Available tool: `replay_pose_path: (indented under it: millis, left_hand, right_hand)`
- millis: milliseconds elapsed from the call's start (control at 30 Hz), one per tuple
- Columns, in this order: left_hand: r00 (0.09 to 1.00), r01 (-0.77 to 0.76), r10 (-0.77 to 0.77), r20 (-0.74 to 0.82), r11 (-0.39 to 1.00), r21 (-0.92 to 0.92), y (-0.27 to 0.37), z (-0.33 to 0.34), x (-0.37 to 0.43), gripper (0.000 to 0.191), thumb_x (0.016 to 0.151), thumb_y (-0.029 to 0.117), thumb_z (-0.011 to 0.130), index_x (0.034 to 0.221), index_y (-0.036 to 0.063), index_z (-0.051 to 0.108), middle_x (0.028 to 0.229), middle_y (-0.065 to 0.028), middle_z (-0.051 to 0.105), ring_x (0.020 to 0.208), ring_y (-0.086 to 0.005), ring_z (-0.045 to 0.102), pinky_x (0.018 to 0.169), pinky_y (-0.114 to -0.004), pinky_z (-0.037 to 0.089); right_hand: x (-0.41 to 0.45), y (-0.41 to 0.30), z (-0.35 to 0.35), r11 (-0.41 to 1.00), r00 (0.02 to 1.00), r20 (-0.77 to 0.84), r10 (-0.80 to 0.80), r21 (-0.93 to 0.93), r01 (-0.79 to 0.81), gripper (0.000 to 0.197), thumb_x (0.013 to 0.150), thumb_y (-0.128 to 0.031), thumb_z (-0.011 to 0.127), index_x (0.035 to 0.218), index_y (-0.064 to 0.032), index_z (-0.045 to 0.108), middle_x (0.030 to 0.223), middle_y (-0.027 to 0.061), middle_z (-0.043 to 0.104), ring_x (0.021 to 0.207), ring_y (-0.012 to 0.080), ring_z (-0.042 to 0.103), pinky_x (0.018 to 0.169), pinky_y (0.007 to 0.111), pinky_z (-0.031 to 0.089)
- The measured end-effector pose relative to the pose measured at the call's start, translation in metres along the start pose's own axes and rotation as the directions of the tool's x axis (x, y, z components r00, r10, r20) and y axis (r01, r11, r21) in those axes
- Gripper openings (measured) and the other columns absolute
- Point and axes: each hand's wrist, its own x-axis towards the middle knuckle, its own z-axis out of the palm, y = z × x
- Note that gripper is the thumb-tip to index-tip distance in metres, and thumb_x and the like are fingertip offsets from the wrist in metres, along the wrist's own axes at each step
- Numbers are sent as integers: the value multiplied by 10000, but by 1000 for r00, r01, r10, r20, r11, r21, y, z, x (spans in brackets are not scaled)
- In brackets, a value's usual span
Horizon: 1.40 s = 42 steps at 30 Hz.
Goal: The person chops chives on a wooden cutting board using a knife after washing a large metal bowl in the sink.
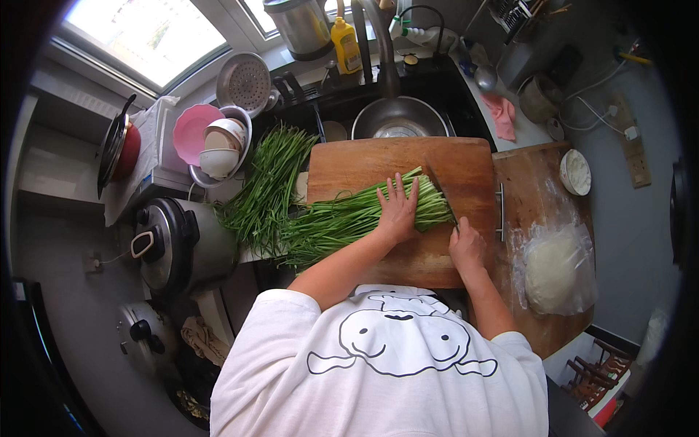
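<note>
A wooden cutting board (349,158) lies in front of me, with a bunch of long green chives (344,218) across it. My left hand (398,210) rests flat on the bunch near its pale stem ends, fingers spread. In my right hand (467,246) is the handle of a kitchen knife (441,188). Its blade stands on edge beside the stem ends, close to them or touching; which of the two I cannot tell. A second pile of chives (273,180) lies left of the board, and its leaves meet those of the bunch.
Behind the board, a metal pan (401,117) sits in the black sink. Bowls in a metal basin (247,143) and an electric pressure cooker (175,246) stand at left. At right, dough under plastic film (554,270) and a bowl of flour (575,172) rest on a floured wooden board (513,191).
</note>
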Motion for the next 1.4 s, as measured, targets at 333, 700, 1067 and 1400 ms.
replay_pose_path:
  millis: [333,700,1067,1400]
  left_hand:
    - [999,46,-46,11,997,-59,-17,-13,13,1023,442,354,749,1229,-13,209,1190,-178,325,1148,-330,269,934,-493,211]
    - [999,13,-17,-40,995,-99,-11,-8,5,850,474,290,731,1151,-2,306,1121,-155,391,1045,-308,371,895,-442,272]
    - [998,-16,14,-59,999,-30,-12,-6,4,884,486,344,725,1170,-11,292,1113,-160,391,1024,-303,380,856,-431,299]
    - [998,-61,62,13,997,-48,-18,-8,14,833,482,364,714,1131,7,331,1112,-164,392,1012,-291,376,818,-412,325]
  right_hand:
    - [7,-5,-6,996,999,15,-30,81,29,152,750,-181,490,772,-45,427,676,199,550,676,385,529,582,469,409]
    - [-25,-12,-30,961,997,-68,31,277,-11,134,741,-159,463,729,-28,487,669,191,554,639,369,537,558,444,422]
    - [-15,-26,-42,993,975,213,63,-109,-40,124,716,-152,473,727,-30,494,653,188,562,643,364,548,589,457,429]
    - [63,-33,-51,987,814,567,125,-151,-47,184,701,-122,490,739,32,583,768,258,551,764,377,548,683,418,447]
